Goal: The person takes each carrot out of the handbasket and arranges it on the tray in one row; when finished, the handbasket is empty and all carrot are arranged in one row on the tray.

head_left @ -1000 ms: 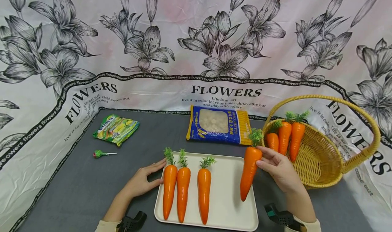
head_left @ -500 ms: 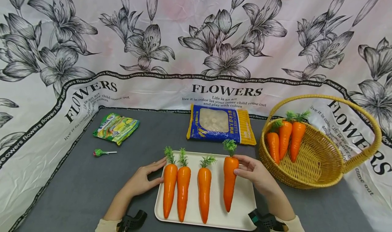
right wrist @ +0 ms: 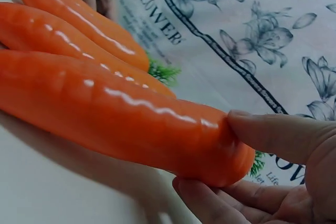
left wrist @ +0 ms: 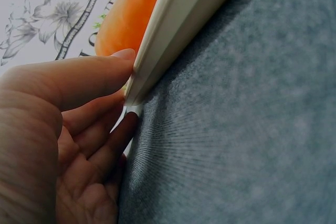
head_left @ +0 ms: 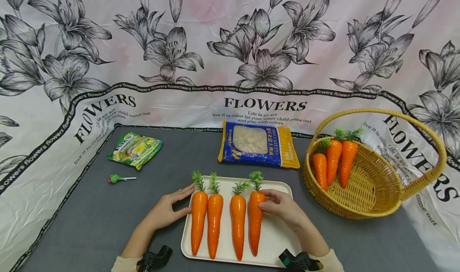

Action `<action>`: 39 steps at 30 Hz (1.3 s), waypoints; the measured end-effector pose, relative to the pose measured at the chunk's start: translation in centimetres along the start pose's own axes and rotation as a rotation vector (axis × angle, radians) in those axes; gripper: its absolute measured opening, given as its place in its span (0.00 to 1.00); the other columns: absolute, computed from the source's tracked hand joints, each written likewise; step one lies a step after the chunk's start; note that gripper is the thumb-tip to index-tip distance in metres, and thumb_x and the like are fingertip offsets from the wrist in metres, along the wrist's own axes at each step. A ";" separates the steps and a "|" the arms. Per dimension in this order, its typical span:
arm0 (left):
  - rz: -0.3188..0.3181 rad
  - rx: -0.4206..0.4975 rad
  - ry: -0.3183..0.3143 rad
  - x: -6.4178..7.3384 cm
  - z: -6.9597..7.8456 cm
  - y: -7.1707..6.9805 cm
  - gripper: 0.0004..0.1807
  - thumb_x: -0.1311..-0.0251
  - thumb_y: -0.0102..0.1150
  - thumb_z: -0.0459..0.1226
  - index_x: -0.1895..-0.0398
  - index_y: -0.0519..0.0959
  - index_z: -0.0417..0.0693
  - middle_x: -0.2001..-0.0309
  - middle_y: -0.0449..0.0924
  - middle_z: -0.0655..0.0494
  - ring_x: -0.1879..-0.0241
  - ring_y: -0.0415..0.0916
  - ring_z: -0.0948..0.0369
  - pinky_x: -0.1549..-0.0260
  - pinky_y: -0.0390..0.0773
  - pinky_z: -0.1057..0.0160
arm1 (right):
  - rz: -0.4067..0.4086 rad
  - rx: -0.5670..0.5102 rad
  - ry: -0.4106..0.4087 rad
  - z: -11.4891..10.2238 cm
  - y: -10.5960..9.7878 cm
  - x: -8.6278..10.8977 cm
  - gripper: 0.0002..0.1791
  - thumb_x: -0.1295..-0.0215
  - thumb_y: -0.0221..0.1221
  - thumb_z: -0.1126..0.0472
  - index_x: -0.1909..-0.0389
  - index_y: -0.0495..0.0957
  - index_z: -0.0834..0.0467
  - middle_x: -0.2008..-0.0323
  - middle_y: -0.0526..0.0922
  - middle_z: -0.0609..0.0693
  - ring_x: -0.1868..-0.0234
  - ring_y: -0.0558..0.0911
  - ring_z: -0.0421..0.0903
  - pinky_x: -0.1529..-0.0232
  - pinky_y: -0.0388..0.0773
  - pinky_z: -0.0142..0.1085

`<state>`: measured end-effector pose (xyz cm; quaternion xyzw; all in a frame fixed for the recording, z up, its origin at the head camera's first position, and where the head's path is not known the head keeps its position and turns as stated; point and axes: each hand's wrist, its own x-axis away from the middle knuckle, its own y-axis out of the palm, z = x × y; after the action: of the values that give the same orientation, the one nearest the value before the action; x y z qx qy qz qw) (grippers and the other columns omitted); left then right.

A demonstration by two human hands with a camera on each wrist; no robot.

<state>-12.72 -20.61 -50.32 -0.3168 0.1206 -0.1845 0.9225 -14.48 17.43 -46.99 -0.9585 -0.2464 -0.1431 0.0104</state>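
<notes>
Bare tray (head_left: 274, 240) shows beneath the right fingers (head_left: 271, 208), which pinch a carrot (head_left: 255, 224) near its top; left fingers (head_left: 183, 213), spread, touch the tray's edge.

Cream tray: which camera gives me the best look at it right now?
Head view: it shows nearly the whole cream tray, though four carrots and the right hand cover parts. The left wrist view shows only some rim and side wall beside the left hand; the right wrist view, only part of its surface.

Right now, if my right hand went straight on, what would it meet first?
Past the held carrot, your right hand would likely meet the next carrot on the tray; height is unclear.
</notes>
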 end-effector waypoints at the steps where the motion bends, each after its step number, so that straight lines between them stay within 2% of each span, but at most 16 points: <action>1: 0.001 0.001 0.001 0.0 0.0 0.0 0.31 0.41 0.62 0.48 0.33 0.69 0.54 0.31 0.63 0.59 0.32 0.61 0.51 0.39 0.63 0.40 | 0.002 -0.003 0.001 0.1 0.1 -0.1 0.32 0.37 0.61 0.62 0.39 0.62 0.77 0.54 0.80 0.52 0.57 0.81 0.39 0.54 0.80 0.31; 15: 0.002 0.006 -0.005 0.1 0.1 0.0 0.31 0.41 0.62 0.48 0.34 0.69 0.53 0.31 0.64 0.59 0.32 0.60 0.51 0.38 0.62 0.40 | 0.057 0.043 -0.024 0.5 2.2 -0.5 0.33 0.40 0.64 0.61 0.41 0.64 0.78 0.53 0.80 0.61 0.58 0.81 0.39 0.56 0.81 0.30; 18: 0.002 0.001 -0.004 0.1 0.1 -0.1 0.31 0.41 0.62 0.48 0.34 0.69 0.53 0.31 0.64 0.59 0.32 0.61 0.51 0.38 0.62 0.40 | 0.063 0.059 -0.033 0.5 2.4 -0.5 0.34 0.40 0.64 0.61 0.40 0.64 0.78 0.51 0.79 0.64 0.57 0.81 0.39 0.56 0.80 0.29; 21: 0.000 0.004 -0.008 0.0 0.1 -0.1 0.31 0.41 0.62 0.48 0.34 0.69 0.53 0.31 0.64 0.59 0.32 0.60 0.51 0.38 0.62 0.40 | 0.074 0.081 -0.032 0.4 2.6 -0.4 0.35 0.41 0.64 0.61 0.39 0.64 0.77 0.47 0.77 0.67 0.52 0.81 0.44 0.54 0.78 0.29; 26: 0.001 0.004 -0.014 0.1 0.1 0.0 0.31 0.41 0.61 0.49 0.34 0.69 0.55 0.31 0.64 0.59 0.32 0.60 0.51 0.38 0.63 0.39 | 0.090 0.156 -0.037 0.5 2.8 -0.5 0.36 0.42 0.65 0.62 0.36 0.64 0.74 0.43 0.74 0.68 0.44 0.78 0.54 0.48 0.76 0.32; 31: -0.001 0.007 -0.014 0.1 0.2 0.0 0.31 0.41 0.61 0.49 0.33 0.69 0.55 0.31 0.63 0.59 0.32 0.60 0.50 0.38 0.63 0.39 | 0.101 0.279 -0.081 0.8 3.1 -0.6 0.35 0.42 0.65 0.60 0.37 0.66 0.73 0.43 0.75 0.67 0.42 0.75 0.60 0.42 0.73 0.44; 34: 0.001 0.009 -0.013 0.1 0.1 0.0 0.31 0.41 0.61 0.49 0.33 0.69 0.55 0.31 0.63 0.59 0.32 0.60 0.50 0.38 0.63 0.39 | 0.124 0.318 -0.103 0.7 3.3 -0.5 0.35 0.43 0.66 0.60 0.39 0.67 0.73 0.43 0.74 0.68 0.43 0.76 0.61 0.43 0.75 0.46; 39: 0.003 0.004 -0.008 0.1 0.0 0.0 0.31 0.41 0.61 0.49 0.33 0.69 0.55 0.31 0.64 0.60 0.32 0.60 0.51 0.38 0.63 0.40 | 0.175 0.367 -0.103 0.4 3.5 -0.3 0.36 0.46 0.68 0.60 0.40 0.67 0.74 0.45 0.73 0.70 0.47 0.79 0.61 0.50 0.80 0.43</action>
<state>-12.67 -20.62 -50.36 -0.3154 0.1168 -0.1820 0.9240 -12.96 14.30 -47.24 -0.9643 -0.1842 -0.0450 0.1846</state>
